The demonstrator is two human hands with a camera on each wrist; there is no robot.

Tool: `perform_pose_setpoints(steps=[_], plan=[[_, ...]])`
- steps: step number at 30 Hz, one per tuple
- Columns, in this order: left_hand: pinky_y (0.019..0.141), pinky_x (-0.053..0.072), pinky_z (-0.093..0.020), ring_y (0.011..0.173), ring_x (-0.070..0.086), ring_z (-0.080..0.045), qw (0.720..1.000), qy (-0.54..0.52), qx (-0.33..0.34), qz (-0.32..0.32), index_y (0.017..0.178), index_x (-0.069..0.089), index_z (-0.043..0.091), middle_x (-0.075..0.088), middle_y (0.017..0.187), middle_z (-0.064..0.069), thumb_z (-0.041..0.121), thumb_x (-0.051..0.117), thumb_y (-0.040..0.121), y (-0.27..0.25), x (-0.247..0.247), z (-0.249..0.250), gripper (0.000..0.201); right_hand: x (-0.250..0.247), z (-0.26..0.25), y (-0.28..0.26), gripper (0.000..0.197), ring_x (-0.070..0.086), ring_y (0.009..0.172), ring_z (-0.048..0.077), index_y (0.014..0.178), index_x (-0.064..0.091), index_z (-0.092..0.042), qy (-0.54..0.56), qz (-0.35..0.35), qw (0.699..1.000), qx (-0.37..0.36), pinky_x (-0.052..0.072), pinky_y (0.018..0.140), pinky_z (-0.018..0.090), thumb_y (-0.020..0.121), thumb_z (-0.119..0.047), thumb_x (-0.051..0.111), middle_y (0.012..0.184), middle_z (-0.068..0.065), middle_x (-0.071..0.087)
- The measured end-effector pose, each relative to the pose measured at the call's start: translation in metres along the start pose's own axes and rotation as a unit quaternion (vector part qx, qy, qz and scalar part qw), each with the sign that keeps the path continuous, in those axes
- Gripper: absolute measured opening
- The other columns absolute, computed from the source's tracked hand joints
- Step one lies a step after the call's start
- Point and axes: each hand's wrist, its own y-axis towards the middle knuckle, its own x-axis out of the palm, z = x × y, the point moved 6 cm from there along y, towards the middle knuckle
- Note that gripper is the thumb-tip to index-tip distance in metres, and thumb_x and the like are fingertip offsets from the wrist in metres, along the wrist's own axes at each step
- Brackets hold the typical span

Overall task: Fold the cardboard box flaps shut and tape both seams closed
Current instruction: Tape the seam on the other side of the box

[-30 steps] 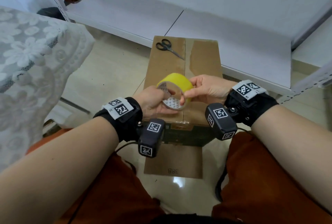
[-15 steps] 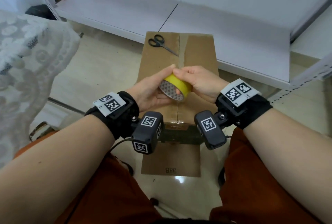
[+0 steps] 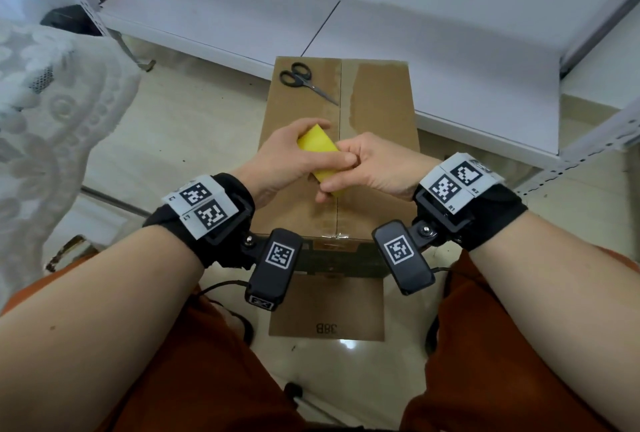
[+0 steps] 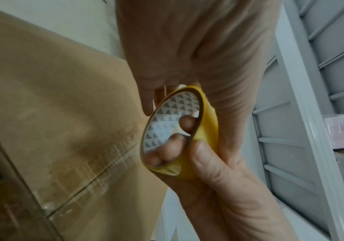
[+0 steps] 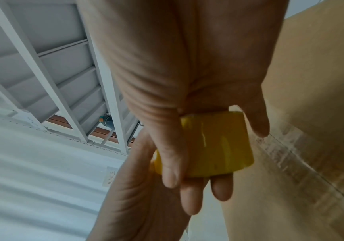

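Observation:
The cardboard box (image 3: 377, 109) stands before my knees, its top flaps folded flat and meeting at a centre seam (image 3: 339, 99). A roll of yellow tape (image 3: 320, 151) hovers just above the box's near half. My left hand (image 3: 287, 161) grips the roll from the left, fingers curled round it. My right hand (image 3: 360, 168) pinches the roll's near edge, thumb on the outer face. In the left wrist view the tape roll (image 4: 208, 124) shows its patterned inner core with fingertips through it. In the right wrist view the yellow roll (image 5: 214, 145) lies under my thumb.
Black scissors (image 3: 304, 81) lie on the box's far left flap. A loose cardboard piece (image 3: 325, 310) lies on the floor by my knees. A low white shelf (image 3: 433, 43) runs behind the box, and a lace cloth (image 3: 52, 102) hangs at the left.
Both hands lowered the roll toward the box and turned it, so its outer yellow face now points up instead of its open core. The right hand has shifted to the roll's near edge.

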Motion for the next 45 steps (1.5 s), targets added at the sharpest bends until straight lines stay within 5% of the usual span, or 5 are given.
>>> perform_pose_setpoints(steps=[13, 20, 27, 40, 45], plan=[[0.068, 0.057, -0.046, 0.079, 0.061, -0.029, 0.872, -0.416, -0.224, -0.129, 0.102, 0.054, 0.01, 0.059, 0.093, -0.016, 0.057, 0.043, 0.089, -0.008, 0.023, -0.007, 0.05, 0.001, -0.011, -0.002, 0.012, 0.066, 0.059, 0.012, 0.09, 0.069, 0.002, 0.003, 0.049, 0.998, -0.033, 0.052, 0.061, 0.021, 0.079, -0.001, 0.071, 0.067, 0.006, 0.071], [0.065, 0.052, -0.042, 0.072, 0.057, -0.029, 0.893, -0.392, -0.213, -0.053, 0.097, 0.055, 0.016, 0.057, 0.088, -0.014, 0.041, 0.031, 0.099, -0.001, 0.021, -0.003, 0.035, -0.001, -0.007, 0.003, 0.034, 0.065, 0.062, 0.018, 0.071, 0.069, -0.005, -0.054, 0.061, 0.997, -0.004, 0.053, 0.081, 0.043, 0.086, -0.035, 0.062, 0.062, 0.007, 0.069], [0.058, 0.048, -0.031, 0.076, 0.055, -0.018, 0.983, -0.077, -0.036, 0.162, 0.107, 0.062, 0.018, 0.056, 0.087, 0.002, 0.019, 0.028, 0.097, 0.002, 0.003, 0.01, 0.036, -0.004, -0.002, 0.009, 0.026, 0.069, 0.088, 0.022, 0.1, 0.065, 0.003, -0.006, 0.046, 0.999, 0.002, 0.054, 0.085, 0.028, 0.094, -0.019, 0.053, 0.086, 0.009, 0.073], [0.043, 0.041, -0.025, 0.038, 0.044, -0.012, 0.941, -0.269, -0.119, 0.167, 0.083, 0.064, 0.017, 0.054, 0.047, 0.003, 0.023, 0.037, 0.101, -0.002, 0.008, -0.003, 0.033, 0.001, 0.001, 0.006, 0.022, 0.062, 0.079, 0.021, 0.104, 0.059, -0.003, 0.078, -0.042, 0.996, -0.008, 0.052, 0.089, 0.037, 0.083, 0.003, 0.059, 0.086, 0.011, 0.064], [0.053, 0.05, -0.032, 0.056, 0.055, -0.018, 0.89, -0.372, -0.206, 0.167, 0.088, 0.059, 0.009, 0.055, 0.07, -0.007, 0.028, 0.045, 0.1, -0.003, 0.01, -0.018, 0.026, -0.001, 0.001, 0.006, 0.01, 0.062, 0.065, 0.013, 0.086, 0.065, -0.012, 0.028, 0.012, 1.0, -0.001, 0.052, 0.074, 0.029, 0.081, -0.005, 0.068, 0.073, 0.004, 0.066]])
